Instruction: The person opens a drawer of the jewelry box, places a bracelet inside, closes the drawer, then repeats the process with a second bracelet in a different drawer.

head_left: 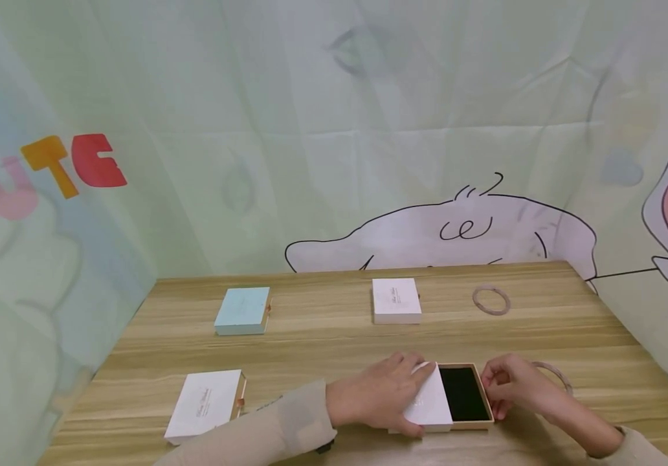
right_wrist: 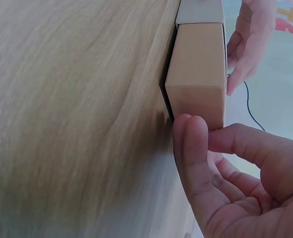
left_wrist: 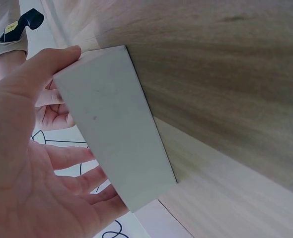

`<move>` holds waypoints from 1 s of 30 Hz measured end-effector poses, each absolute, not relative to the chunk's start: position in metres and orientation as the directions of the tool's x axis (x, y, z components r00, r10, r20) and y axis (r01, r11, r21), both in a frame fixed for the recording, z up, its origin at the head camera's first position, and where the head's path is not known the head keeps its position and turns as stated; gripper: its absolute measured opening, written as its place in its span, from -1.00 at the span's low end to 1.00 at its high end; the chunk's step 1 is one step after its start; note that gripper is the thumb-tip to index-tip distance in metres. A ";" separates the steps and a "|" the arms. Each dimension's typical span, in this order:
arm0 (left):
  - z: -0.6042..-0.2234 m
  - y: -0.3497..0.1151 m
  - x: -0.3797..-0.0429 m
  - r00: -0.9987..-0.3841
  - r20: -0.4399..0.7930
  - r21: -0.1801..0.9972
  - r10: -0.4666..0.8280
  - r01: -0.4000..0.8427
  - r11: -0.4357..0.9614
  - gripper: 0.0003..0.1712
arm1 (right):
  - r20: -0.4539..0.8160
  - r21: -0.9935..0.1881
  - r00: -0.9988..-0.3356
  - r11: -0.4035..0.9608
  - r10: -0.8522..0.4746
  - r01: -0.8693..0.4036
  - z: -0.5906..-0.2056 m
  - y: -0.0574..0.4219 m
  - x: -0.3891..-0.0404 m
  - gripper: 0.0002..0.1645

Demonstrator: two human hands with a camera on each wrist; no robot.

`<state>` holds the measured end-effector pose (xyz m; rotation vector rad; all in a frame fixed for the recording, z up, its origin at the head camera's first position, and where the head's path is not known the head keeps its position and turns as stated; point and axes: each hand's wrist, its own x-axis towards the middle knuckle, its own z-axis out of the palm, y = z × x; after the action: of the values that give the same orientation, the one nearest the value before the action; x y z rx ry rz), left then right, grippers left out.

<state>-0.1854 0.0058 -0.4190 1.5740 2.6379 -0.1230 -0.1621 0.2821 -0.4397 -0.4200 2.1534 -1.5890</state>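
Evidently the left hand [head_left: 377, 391] grips the white cover [head_left: 432, 406] on the tabletop [head_left: 311, 336], near right; the black-lined drawer [head_left: 463, 393] juts out rightward, and the right hand [head_left: 517, 383] pinches its end. The step looks like sliding it, direction unclear; next calls for a steady cover. Only the right wrist view shows the drawer's tan end face [right_wrist: 196, 105].

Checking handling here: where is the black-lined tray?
Head view, right of centre: the black-lined tray juts from its white cover, between the left hand and right hand.

On the table [head_left: 322, 349], the drawer [head_left: 472, 425] sits between its cover [head_left: 434, 406] and the right hand [head_left: 517, 383].
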 end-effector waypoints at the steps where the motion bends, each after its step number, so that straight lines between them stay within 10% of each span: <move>1: -0.419 0.006 -0.185 -0.472 -0.099 -0.036 0.876 0.881 0.471 0.14 | -0.159 -0.955 -0.862 0.297 -0.480 0.011 -0.440 0.282 -0.162 -0.94; 30: -0.420 0.007 -0.186 -0.471 -0.099 -0.055 0.877 0.882 0.468 0.15 | -0.151 -0.940 -0.869 0.341 -0.472 -0.021 -0.436 0.293 -0.160 -0.96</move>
<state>-0.1856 0.0071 -0.4198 1.5848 2.6428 -0.1510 -0.1603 0.2928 -0.4362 -0.4338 2.2123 -1.5414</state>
